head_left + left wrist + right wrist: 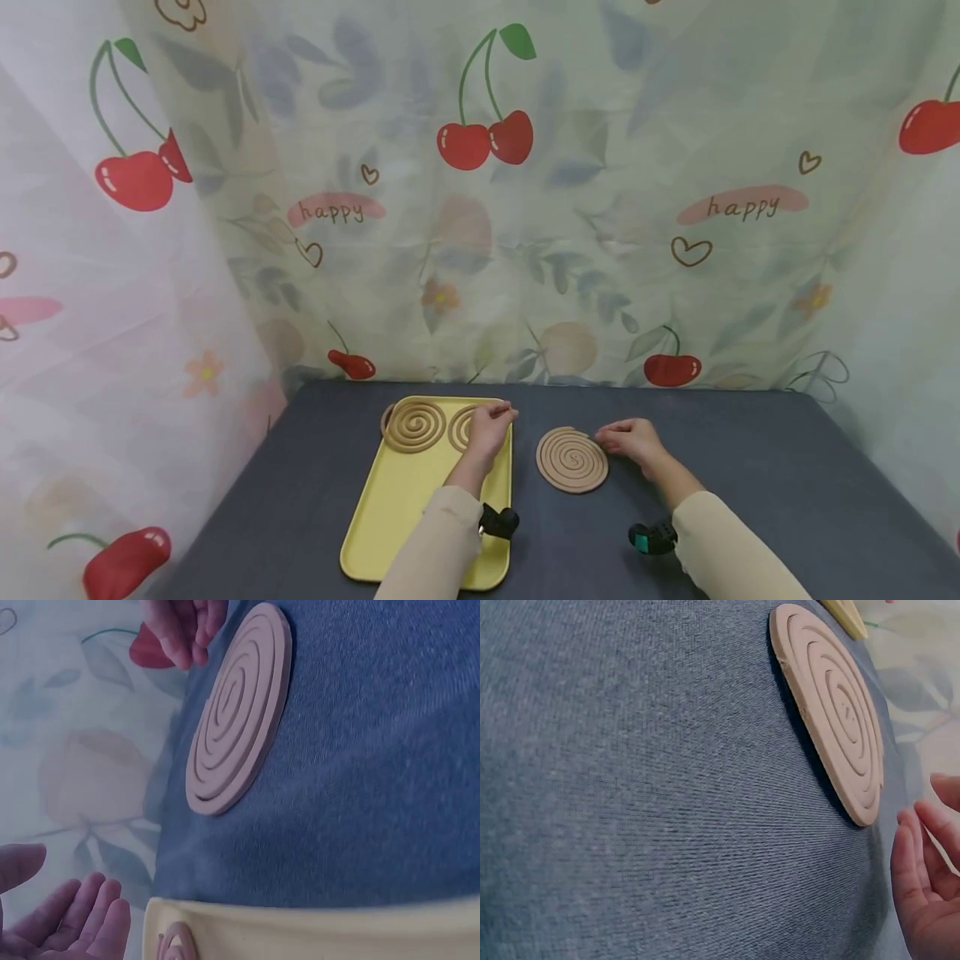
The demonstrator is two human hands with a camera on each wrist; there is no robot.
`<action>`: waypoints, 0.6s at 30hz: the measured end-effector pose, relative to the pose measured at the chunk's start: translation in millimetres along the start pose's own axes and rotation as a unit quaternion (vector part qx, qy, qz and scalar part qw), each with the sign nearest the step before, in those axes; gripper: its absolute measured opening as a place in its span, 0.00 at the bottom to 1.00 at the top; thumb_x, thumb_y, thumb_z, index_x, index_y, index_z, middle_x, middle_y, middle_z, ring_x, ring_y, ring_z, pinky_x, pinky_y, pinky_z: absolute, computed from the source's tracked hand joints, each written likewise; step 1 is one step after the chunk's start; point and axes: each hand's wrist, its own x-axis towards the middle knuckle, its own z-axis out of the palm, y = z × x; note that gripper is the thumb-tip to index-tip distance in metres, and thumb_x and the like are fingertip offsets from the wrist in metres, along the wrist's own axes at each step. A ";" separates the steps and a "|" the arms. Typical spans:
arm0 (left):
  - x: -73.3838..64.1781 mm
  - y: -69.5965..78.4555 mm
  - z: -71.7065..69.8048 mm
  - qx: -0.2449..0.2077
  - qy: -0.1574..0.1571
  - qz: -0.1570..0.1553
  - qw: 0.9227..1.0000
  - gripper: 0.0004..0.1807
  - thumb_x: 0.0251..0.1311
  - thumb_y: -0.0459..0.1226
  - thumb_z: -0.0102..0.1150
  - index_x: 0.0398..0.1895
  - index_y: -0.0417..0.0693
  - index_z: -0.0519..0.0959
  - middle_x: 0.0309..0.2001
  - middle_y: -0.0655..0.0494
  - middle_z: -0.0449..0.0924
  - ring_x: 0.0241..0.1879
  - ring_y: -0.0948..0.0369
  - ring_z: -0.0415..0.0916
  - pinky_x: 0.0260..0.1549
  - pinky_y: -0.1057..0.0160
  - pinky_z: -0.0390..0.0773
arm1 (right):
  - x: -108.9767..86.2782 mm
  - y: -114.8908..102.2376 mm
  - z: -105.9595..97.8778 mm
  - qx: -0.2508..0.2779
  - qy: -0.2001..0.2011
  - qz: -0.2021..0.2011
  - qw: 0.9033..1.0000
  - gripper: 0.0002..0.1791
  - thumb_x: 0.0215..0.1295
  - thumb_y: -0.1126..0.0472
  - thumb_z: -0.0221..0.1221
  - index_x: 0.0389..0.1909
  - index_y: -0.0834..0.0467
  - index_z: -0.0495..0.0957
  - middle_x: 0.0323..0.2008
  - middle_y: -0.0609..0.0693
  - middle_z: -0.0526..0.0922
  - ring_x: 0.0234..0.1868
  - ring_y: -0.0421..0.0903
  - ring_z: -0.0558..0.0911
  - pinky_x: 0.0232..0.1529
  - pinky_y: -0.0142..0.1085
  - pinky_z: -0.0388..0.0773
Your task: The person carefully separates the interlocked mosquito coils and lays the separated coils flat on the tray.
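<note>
A tightly wound tan mosquito coil (572,460) lies flat on the dark tabletop, between the hands. My right hand (637,442) hovers just off its right edge, fingers loosely bent; in the right wrist view that hand (932,881) holds nothing. My left hand (489,429) is above the yellow tray's (408,517) upper right part, partly hiding a looser brown coil (457,428). In the left wrist view the left hand (75,922) has its fingers apart from the thumb and nothing in it. Another brown coil (414,425) lies in the tray's upper left corner.
The dark cloth-covered table (742,450) extends to the right of the coil. Behind it hangs a cherry-print curtain (600,275), with more of it at both sides. A black wrist camera (501,522) sits over the tray's right rim.
</note>
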 end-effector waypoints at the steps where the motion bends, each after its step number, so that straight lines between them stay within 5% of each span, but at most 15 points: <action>1: -0.7 0.0 1.8 0.001 -0.005 0.004 1.000 0.17 0.62 0.31 0.52 0.51 0.31 0.74 0.49 0.37 0.76 0.51 0.47 0.74 0.49 0.55 0.75 | -0.4 0.8 0.3 -0.001 0.001 0.000 1.000 0.15 0.60 0.64 0.59 0.42 0.72 0.79 0.36 0.59 0.85 0.34 0.44 0.84 0.39 0.38 0.81; 10: -5.9 1.2 17.1 0.019 -0.032 -0.003 0.999 0.17 0.62 0.31 0.52 0.51 0.28 0.74 0.49 0.37 0.76 0.50 0.48 0.74 0.48 0.57 0.75 | -5.6 5.3 3.5 -0.012 -0.004 0.014 1.000 0.13 0.59 0.65 0.59 0.40 0.72 0.80 0.37 0.60 0.85 0.34 0.40 0.83 0.37 0.35 0.81; 18: -9.3 -6.6 30.1 0.037 -0.025 -0.008 0.999 0.17 0.60 0.31 0.54 0.50 0.29 0.75 0.45 0.40 0.79 0.46 0.52 0.76 0.45 0.58 0.75 | -6.4 7.3 2.3 -0.020 -0.008 0.011 1.000 0.12 0.58 0.66 0.59 0.39 0.72 0.81 0.37 0.60 0.85 0.34 0.40 0.83 0.37 0.34 0.81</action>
